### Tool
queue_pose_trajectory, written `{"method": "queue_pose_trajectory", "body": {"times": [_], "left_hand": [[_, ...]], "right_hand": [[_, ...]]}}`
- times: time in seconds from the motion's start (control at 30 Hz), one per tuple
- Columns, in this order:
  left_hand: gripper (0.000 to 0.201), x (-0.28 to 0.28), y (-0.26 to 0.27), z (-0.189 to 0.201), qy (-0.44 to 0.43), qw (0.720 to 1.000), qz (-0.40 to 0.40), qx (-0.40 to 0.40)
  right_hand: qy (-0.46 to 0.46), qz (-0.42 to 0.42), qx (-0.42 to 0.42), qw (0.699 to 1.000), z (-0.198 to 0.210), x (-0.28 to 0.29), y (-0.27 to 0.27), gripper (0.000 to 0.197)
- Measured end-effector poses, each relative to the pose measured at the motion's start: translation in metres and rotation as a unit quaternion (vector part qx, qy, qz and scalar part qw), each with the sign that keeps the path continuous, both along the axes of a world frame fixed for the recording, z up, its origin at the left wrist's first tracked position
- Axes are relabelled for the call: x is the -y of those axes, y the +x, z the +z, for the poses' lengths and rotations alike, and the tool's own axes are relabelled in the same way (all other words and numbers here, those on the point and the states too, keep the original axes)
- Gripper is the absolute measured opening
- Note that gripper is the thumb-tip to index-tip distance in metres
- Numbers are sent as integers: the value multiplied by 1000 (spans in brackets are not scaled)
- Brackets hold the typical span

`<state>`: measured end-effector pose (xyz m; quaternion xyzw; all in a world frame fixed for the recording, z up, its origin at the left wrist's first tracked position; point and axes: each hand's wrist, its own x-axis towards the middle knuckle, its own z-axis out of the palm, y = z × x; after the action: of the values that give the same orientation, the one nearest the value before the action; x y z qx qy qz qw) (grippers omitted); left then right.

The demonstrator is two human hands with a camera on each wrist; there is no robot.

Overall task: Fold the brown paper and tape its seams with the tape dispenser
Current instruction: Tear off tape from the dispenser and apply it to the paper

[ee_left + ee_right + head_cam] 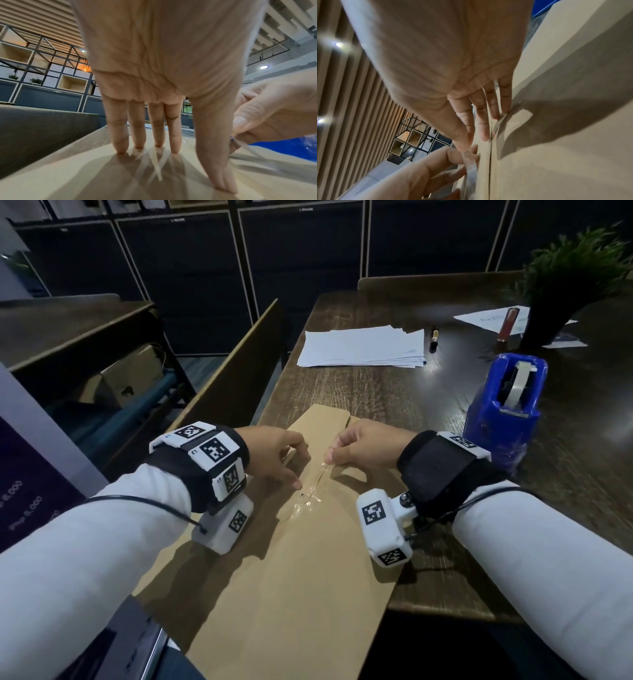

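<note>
The folded brown paper lies lengthwise on the dark table, its centre seam running between my hands. My left hand stands on it with straight fingers, and its thumb presses the near end of a clear tape strip onto the seam. My right hand pinches the far end of the strip just above the paper. In the right wrist view the strip runs along the seam beside the left hand. The blue tape dispenser stands to the right, off the paper.
A stack of white sheets and a dark pen lie farther back. A potted plant, a red object and more sheets sit at the back right. A wooden partition borders the table's left side.
</note>
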<state>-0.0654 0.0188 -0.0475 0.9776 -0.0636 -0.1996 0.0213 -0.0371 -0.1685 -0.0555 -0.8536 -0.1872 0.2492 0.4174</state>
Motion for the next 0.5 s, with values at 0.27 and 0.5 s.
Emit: {"method": "queue_pose_trajectory", "body": {"times": [0.27, 0.5], "left_hand": [[53, 4, -2, 0, 15, 1000, -7, 9], [30, 3, -2, 0, -6, 1000, -15, 14]], "right_hand": [[-25, 5, -11, 1000, 0, -4, 3, 10], [-71, 8, 21, 997, -2, -9, 4, 25]]}}
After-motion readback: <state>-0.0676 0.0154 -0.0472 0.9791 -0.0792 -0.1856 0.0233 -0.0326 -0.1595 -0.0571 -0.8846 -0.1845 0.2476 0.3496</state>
